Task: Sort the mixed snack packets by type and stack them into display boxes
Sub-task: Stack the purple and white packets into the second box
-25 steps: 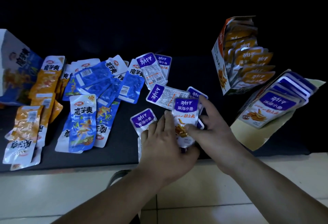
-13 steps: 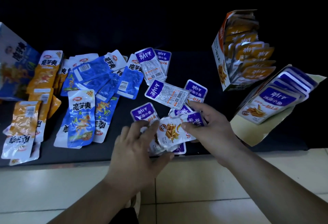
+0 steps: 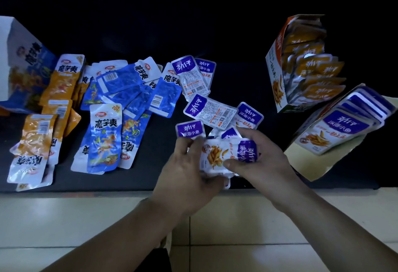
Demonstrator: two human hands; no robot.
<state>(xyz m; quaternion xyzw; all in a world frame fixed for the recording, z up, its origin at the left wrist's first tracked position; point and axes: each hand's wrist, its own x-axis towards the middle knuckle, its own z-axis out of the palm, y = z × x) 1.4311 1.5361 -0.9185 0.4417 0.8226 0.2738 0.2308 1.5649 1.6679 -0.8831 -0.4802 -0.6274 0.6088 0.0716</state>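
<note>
Packet stack point(image 3: 228, 156) held crosswise
Left hand point(image 3: 189, 177) and right hand point(image 3: 263, 164) grip it, long axis sideways; the display box point(image 3: 305, 164) lies rightward, nearer the right hand.

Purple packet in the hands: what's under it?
Under the purple packet, pinched by the right hand, white edges of other packets show, gripped by the left hand. Their number and colours are covered.
</note>
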